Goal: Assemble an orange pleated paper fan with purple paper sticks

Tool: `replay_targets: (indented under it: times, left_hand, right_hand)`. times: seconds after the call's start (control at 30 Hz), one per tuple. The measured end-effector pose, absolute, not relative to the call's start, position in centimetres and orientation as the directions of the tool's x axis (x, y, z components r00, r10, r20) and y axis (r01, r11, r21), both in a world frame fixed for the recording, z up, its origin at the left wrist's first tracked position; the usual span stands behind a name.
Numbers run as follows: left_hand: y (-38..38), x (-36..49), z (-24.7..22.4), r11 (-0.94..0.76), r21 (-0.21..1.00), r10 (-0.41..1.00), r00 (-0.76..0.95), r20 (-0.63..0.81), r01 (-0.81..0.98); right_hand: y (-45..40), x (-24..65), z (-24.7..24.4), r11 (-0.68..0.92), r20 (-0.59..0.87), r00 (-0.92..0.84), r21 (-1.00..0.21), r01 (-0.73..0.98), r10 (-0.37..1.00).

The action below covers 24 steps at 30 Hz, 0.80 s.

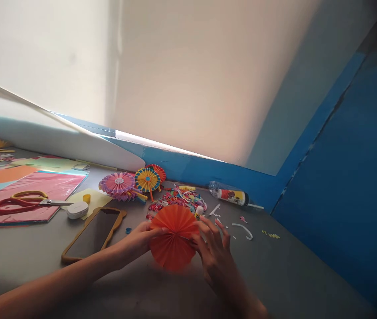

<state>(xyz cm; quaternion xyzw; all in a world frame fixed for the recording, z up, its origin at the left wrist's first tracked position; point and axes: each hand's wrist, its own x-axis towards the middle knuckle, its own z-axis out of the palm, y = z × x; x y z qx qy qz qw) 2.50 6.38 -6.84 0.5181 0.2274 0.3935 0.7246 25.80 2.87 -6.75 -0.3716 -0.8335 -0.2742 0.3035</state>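
An orange pleated paper rosette (174, 254), fanned into a nearly full circle, is held up between both hands above the grey table. My left hand (150, 235) pinches its left edge, the thumb lying across the front toward the centre. At the right edge, my right hand (213, 248) grips the paper between thumb and fingers, with the other fingers raised and spread. Just behind the rosette stands a glue stick (199, 212) with a white top, partly hidden by the right fingers. A heap of colourful paper scraps (183, 197) lies beyond it.
Left of the hands lie a phone (97, 235) in a brown case, a white earbud case (77, 210), red-handled scissors (22, 204) and packed coloured paper (58, 190). Finished paper rosettes (118, 184) stand behind. A glue bottle (231, 196) lies near the blue wall (341, 190).
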Motion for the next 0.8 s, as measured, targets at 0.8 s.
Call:
replay_targets:
  times: [0.8]
  left_hand:
    - [7.5, 1.2, -5.4, -0.64, 0.713, 0.747, 0.447, 0.492, 0.285]
  right_hand:
    - [1.6, 30.8, -8.7, 0.478, 0.613, -0.31, -0.128, 0.869, 0.727]
